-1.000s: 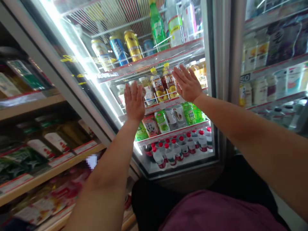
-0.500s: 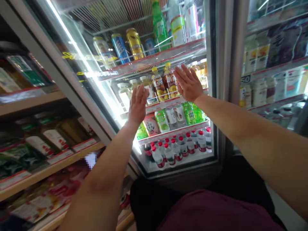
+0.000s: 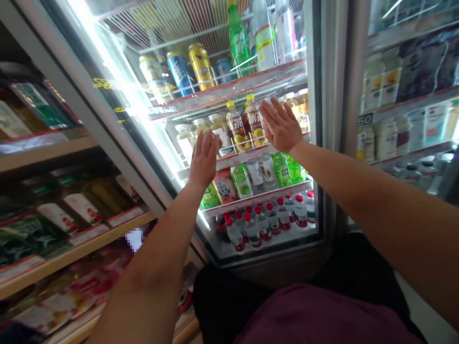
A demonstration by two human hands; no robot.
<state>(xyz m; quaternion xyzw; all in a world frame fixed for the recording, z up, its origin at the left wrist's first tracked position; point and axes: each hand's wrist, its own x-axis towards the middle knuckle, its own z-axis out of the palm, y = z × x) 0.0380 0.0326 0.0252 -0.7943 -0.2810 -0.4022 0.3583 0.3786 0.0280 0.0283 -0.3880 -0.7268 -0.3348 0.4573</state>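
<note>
Both my arms reach toward a lit drinks fridge (image 3: 315, 143) with wire shelves. My left hand (image 3: 204, 157) is raised with flat fingers, holding nothing, in front of the pale bottles (image 3: 186, 141) on the middle shelf. My right hand (image 3: 280, 125) is spread wide and empty, just right of two brown tea bottles (image 3: 245, 124) with yellow caps. Whether either palm touches glass or a shelf I cannot tell.
Cans (image 3: 190, 67) and a green bottle (image 3: 237, 40) fill the top shelf; green-labelled bottles (image 3: 283, 168) and red-capped water bottles (image 3: 272, 220) sit lower down. Wooden shelves (image 3: 71, 248) with packaged goods run along the left. Another fridge (image 3: 405, 86) stands at the right.
My left hand has shifted a little to the right and its fingers have straightened. My right hand has stayed put, and the view has drifted slightly.
</note>
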